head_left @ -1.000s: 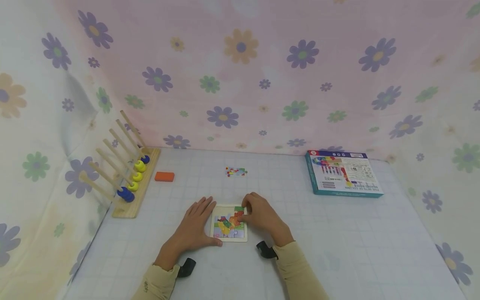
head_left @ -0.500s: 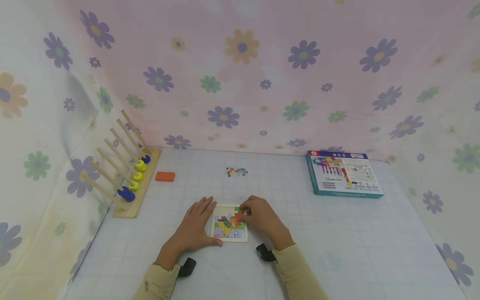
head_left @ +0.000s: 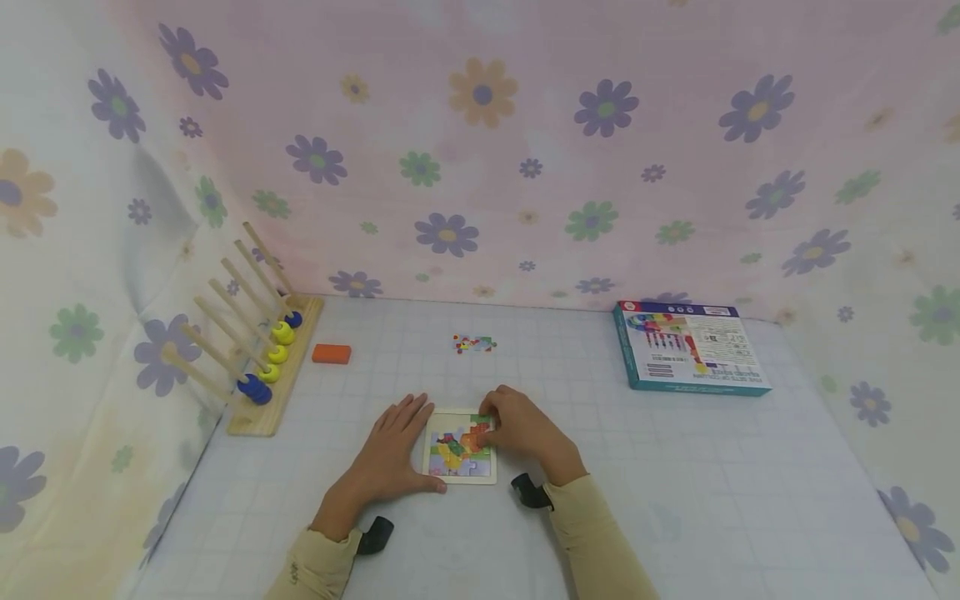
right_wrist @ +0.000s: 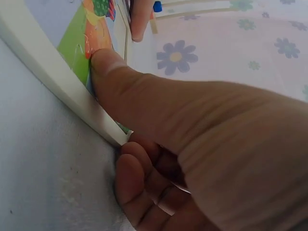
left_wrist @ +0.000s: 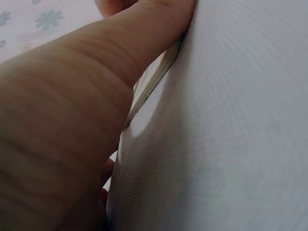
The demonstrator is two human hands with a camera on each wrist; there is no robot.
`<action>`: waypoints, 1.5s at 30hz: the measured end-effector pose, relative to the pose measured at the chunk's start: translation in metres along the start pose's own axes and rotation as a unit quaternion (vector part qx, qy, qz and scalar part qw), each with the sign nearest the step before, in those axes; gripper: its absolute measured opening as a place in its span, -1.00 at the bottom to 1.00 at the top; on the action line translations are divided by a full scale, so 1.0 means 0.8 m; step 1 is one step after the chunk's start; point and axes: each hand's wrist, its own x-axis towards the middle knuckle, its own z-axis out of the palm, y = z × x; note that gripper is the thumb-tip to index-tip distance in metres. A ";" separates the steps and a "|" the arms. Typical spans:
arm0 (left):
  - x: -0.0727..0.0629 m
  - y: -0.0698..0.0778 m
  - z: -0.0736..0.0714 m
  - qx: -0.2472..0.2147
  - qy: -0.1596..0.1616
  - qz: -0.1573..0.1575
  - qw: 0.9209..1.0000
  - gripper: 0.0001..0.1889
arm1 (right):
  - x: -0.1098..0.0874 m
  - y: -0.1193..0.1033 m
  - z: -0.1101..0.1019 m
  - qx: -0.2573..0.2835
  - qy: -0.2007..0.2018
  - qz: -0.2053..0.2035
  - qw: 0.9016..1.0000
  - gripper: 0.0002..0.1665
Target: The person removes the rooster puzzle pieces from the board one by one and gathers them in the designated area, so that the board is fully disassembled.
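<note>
While left hand lies spread along left edge of puzzle, right hand grips right edge.
Loose pieces on counter, far side.

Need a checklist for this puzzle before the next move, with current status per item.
1. Puzzle tray flat on the table: ok.
2. Left hand in place: ok, open at the tray's left side.
3. Right hand off the tray: not ok, its thumb is on the printed pieces.
4. Right hand pinching a piece: cannot tell, its own fingers hide that.
5. All pieces fitted: not ok, bare gap at the tray's upper left; loose pieces lie beyond it.
6. Orange block and bead stand apart from the tray: ok, both off left.
</note>
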 end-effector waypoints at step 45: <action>-0.003 0.002 -0.001 -0.011 0.007 -0.004 1.000 0.30 | 0.022 0.078 -0.014 0.034 0.121 0.005 0.992 -0.68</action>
